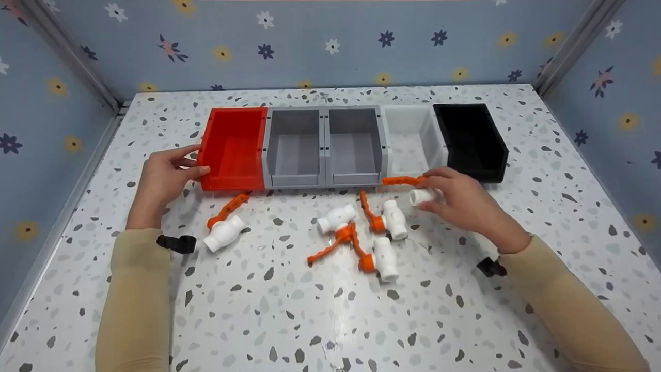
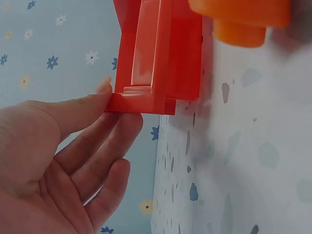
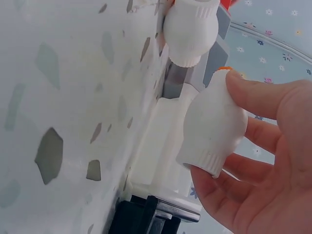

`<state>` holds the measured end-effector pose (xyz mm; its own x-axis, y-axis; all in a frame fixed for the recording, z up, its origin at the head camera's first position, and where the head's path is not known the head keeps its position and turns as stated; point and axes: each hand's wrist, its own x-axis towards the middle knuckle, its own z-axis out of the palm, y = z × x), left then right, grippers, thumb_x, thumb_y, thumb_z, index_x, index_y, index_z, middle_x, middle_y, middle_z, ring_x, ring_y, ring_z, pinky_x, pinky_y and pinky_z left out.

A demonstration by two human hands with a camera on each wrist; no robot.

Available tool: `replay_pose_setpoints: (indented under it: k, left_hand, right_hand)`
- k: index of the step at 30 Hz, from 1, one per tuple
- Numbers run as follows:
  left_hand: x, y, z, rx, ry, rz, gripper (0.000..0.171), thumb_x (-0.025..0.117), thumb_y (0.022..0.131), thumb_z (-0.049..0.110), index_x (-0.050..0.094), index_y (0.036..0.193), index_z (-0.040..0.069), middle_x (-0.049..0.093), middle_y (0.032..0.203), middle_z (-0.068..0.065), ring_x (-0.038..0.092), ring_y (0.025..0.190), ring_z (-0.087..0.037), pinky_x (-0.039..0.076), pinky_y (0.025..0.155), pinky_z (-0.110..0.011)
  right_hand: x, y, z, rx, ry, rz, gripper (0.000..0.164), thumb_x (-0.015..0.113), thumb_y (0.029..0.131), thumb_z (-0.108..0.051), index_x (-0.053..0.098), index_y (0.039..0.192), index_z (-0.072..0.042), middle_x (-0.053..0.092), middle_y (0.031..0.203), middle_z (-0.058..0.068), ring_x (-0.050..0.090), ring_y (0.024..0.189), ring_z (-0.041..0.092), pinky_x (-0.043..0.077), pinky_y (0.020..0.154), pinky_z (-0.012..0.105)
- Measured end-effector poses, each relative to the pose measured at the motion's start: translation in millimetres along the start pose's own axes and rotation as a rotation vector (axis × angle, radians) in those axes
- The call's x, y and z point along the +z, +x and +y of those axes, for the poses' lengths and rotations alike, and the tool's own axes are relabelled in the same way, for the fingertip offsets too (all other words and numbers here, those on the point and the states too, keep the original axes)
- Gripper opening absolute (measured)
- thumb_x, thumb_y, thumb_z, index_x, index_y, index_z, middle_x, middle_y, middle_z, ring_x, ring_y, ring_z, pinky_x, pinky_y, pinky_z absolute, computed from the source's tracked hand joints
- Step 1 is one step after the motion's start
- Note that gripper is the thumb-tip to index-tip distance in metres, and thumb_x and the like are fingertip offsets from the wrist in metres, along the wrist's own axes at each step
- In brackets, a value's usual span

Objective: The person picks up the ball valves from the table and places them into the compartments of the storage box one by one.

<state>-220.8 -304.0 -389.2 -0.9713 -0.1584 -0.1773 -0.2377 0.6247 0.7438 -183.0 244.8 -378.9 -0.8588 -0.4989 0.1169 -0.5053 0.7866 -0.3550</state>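
My left hand (image 1: 168, 173) grips the left side wall of a red bin (image 1: 235, 183). In the left wrist view the thumb lies on the inner side of the wall and the fingers (image 2: 105, 146) are outside it. My right hand (image 1: 459, 201) holds a white plastic ball valve (image 3: 214, 122) with an orange lever handle (image 1: 403, 180), in front of the white bin (image 1: 441, 150). Thumb and fingertips are around the valve's white body. One more ball valve (image 1: 224, 233) lies in front of the red bin, and several ball valves (image 1: 384, 258) lie in the middle.
The bins stand side by side in a row: red, a grey bin (image 1: 294, 180), another grey bin (image 1: 355, 179), white, then a black bin (image 1: 477, 175). Flower-patterned walls (image 1: 330, 67) close off the back and both sides of the speckled table (image 1: 268, 320).
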Motion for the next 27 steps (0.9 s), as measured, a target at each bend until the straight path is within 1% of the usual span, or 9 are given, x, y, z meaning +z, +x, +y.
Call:
replay_pose_setpoints:
  k: [3,8,11,15,20,24,27]
  left_hand:
    - [-0.2,-0.5,-1.9,0.008,-0.031,0.012,0.059,0.072,0.093,0.029,0.050,0.148,0.026,0.058,0.134,-0.013,0.055,0.114,-0.030,0.053,0.090,-0.043]
    - [-1.0,-0.3,-1.8,0.028,-0.060,0.023,0.054,0.070,0.094,0.028,0.053,0.146,0.022,0.056,0.137,-0.013,0.055,0.118,-0.030,0.052,0.096,-0.044]
    - [-1.1,0.5,-1.9,0.044,-0.066,0.025,0.052,0.069,0.096,0.027,0.054,0.145,0.020,0.056,0.137,-0.013,0.055,0.120,-0.031,0.050,0.098,-0.045]
    - [-0.9,1.5,-2.2,0.056,-0.059,0.018,0.050,0.067,0.097,0.027,0.054,0.145,0.021,0.056,0.137,-0.013,0.055,0.120,-0.030,0.050,0.098,-0.045]
    - [-0.4,0.2,0.9,0.071,0.001,0.018,0.050,0.066,0.098,0.026,0.053,0.146,0.021,0.056,0.137,-0.013,0.054,0.116,-0.031,0.052,0.093,-0.044]
    - [0.9,-1.6,4.2,0.094,0.084,0.032,0.049,0.064,0.099,0.026,0.053,0.146,0.019,0.056,0.136,-0.013,0.054,0.112,-0.032,0.054,0.086,-0.039]
    - [2.5,-2.9,5.6,0.096,0.109,0.038,0.049,0.064,0.099,0.026,0.053,0.146,0.020,0.057,0.135,-0.013,0.055,0.109,-0.032,0.054,0.082,-0.035]
  right_hand:
    - [-3.2,-0.5,0.9,0.002,0.007,0.005,0.040,0.079,0.088,-0.025,0.070,0.121,-0.006,0.057,0.132,0.016,0.059,0.114,0.035,0.050,0.093,0.052]
    - [-9.3,-0.9,1.9,0.031,0.011,0.013,0.040,0.079,0.088,-0.023,0.069,0.123,-0.006,0.057,0.132,0.016,0.058,0.115,0.036,0.049,0.094,0.054]
    - [-13.3,-1.3,3.4,0.035,0.011,0.046,0.039,0.080,0.086,-0.021,0.070,0.121,-0.006,0.058,0.130,0.014,0.058,0.113,0.034,0.049,0.093,0.052]
    - [-19.1,-2.0,6.0,0.019,0.016,0.089,0.039,0.081,0.085,-0.020,0.070,0.120,-0.005,0.059,0.128,0.012,0.058,0.112,0.033,0.049,0.093,0.052]
    - [-27.3,-3.1,9.4,0.013,0.025,0.118,0.037,0.080,0.086,-0.019,0.070,0.120,-0.006,0.059,0.129,0.012,0.057,0.115,0.035,0.048,0.093,0.054]
    - [-34.8,-2.8,13.5,0.014,0.029,0.148,0.037,0.081,0.085,-0.017,0.070,0.119,-0.006,0.060,0.129,0.013,0.056,0.116,0.037,0.047,0.094,0.055]
    - [-41.1,-2.7,17.8,0.030,0.032,0.174,0.036,0.081,0.085,-0.017,0.071,0.118,-0.005,0.060,0.129,0.014,0.056,0.116,0.038,0.047,0.095,0.057]
